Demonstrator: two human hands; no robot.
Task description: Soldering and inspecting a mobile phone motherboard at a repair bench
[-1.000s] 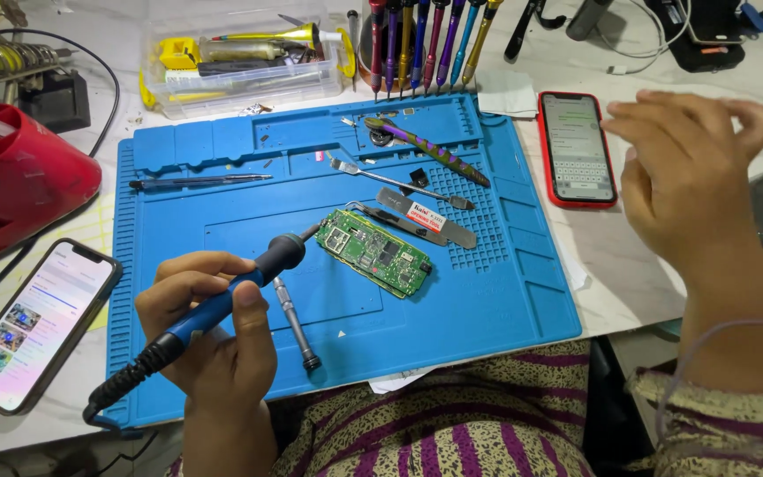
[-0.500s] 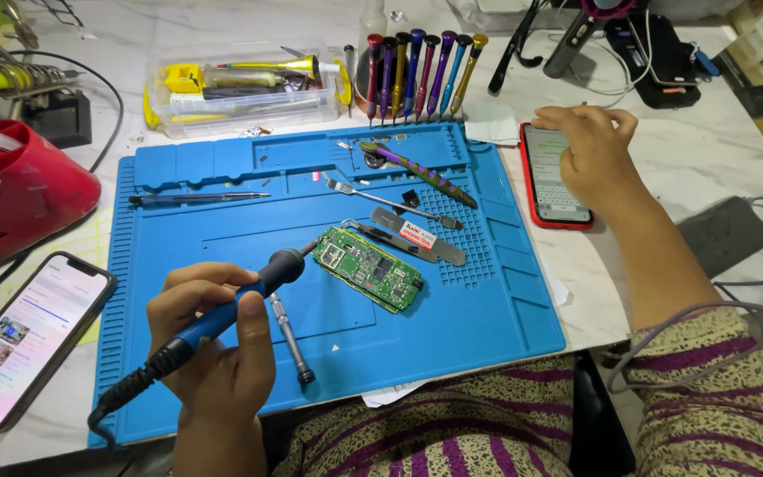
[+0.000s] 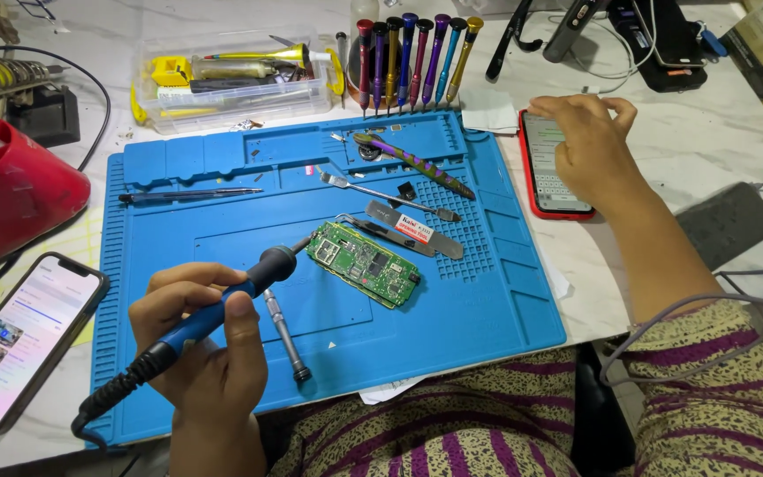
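The left hand (image 3: pixel 196 344), fingers clamped on the soldering iron's (image 3: pixel 214 314) insulated blue grip, rests its tip beside the light, fragile circuit board (image 3: pixel 364 263) on the blue mat (image 3: pixel 487 300); right hand (image 3: pixel 589 150) fingers, loosely spread, touch the red-cased phone (image 3: pixel 547 163).

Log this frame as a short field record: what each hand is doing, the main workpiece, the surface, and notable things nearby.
left hand: grips a blue-handled soldering iron, tip toward the board
right hand: rests on a red-cased phone, fingers over its lit screen
workpiece: green circuit board, flat on the mat, untouched by either hand
surface: blue work mat on a white table
near board: small screwdriver, metal pry tool, tweezers
behind mat: row of coloured screwdrivers, clear tool box
far left: second phone, screen lit
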